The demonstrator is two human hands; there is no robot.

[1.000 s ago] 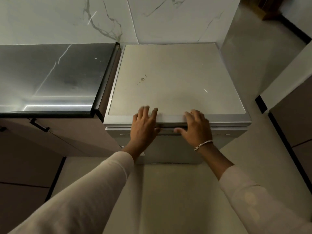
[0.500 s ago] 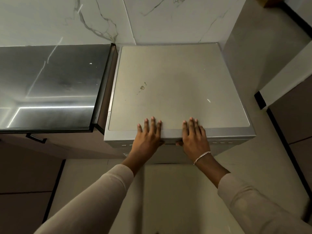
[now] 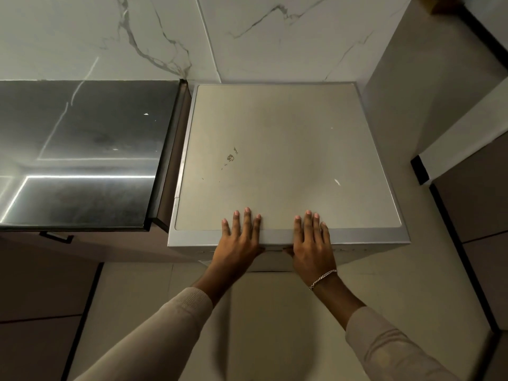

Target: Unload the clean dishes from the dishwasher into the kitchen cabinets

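The silver-grey dishwasher [image 3: 288, 149] stands against the marble wall, seen from above with its door closed. My left hand [image 3: 240, 237] lies flat over the front edge of its top, fingers straight and pointing to the wall. My right hand [image 3: 313, 240], with a bracelet at the wrist, lies the same way a little to the right. Both thumbs reach down to the seam just under the top edge. No dishes are in view.
A dark glossy countertop [image 3: 82, 149] adjoins the dishwasher on the left, over brown cabinet fronts with a black handle [image 3: 56, 237]. More cabinet fronts [image 3: 478, 204] stand to the right across a beige floor [image 3: 275, 325].
Both hands have slid further onto the dishwasher top and their fingers have straightened flat. My view has moved closer over the machine.
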